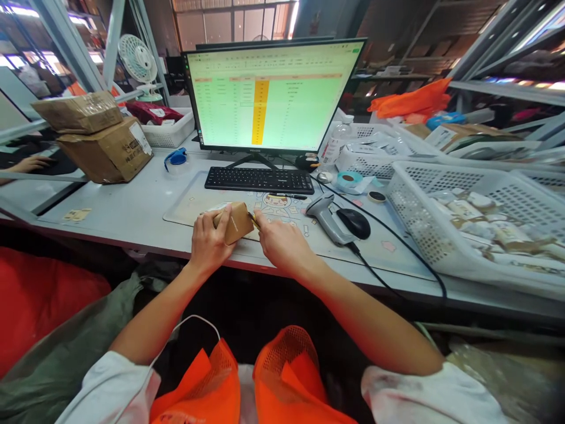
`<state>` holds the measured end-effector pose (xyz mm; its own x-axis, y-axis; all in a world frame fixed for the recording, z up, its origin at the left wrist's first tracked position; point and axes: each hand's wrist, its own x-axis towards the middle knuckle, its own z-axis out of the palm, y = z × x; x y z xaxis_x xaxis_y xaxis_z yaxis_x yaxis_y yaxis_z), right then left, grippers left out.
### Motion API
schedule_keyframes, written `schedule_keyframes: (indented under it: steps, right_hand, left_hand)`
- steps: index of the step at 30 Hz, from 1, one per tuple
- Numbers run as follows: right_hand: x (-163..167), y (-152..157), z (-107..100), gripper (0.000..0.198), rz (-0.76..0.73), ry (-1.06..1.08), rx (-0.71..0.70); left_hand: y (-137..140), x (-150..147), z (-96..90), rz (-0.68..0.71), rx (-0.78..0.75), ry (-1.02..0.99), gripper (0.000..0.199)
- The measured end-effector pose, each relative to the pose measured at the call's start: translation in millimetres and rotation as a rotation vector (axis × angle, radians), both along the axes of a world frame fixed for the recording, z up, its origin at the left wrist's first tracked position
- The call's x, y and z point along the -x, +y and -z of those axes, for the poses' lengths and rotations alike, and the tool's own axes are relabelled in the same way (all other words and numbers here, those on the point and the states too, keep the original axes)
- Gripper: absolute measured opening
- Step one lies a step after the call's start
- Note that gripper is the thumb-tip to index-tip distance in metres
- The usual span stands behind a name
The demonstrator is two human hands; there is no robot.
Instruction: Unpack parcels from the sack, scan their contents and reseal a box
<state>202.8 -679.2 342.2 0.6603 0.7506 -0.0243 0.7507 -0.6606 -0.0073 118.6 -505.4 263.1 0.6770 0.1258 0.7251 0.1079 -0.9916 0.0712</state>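
Note:
A small brown cardboard box (239, 222) is tilted up at the front edge of the desk mat (189, 203). My left hand (210, 240) is closed around its left side, the thumb lying along it. On the other side, my right hand (282, 241) grips a slim utility knife (253, 220), whose tip is against or very near the box's right end. Most of the knife is hidden by my fingers. Just beyond the hands lie a black pen (289, 196) and a black keyboard (258, 179).
A barcode scanner (329, 219) and black mouse (354, 223) lie to the right, with a cable crossing the mat. Farther right stands a white basket (410, 218) of small packages. A monitor (282, 100) is behind the keyboard. Larger cardboard boxes (106, 150) are stacked left.

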Motion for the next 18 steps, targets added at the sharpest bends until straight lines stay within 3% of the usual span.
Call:
schedule_keyframes:
  steps: [5, 11, 15, 18]
  right_hand:
    - [2, -6, 6, 0.064, 0.019, 0.008, 0.033]
    - [2, -11, 6, 0.063, 0.003, 0.031, 0.055]
    - [-14, -28, -4, 0.058, -0.055, 0.062, 0.000]
    - [-40, -42, -16, 0.056, -0.110, 0.033, -0.152]
  left_hand:
    - [0, 1, 1.1, -0.026, 0.035, 0.016, 0.076]
    - [7, -3, -10.3, -0.014, 0.106, -0.006, 0.076]
    - [27, 0, -10.0, 0.011, 0.386, -0.088, 0.086]
    - [50, -2, 2.8, 0.235, 0.604, -0.055, 0.092]
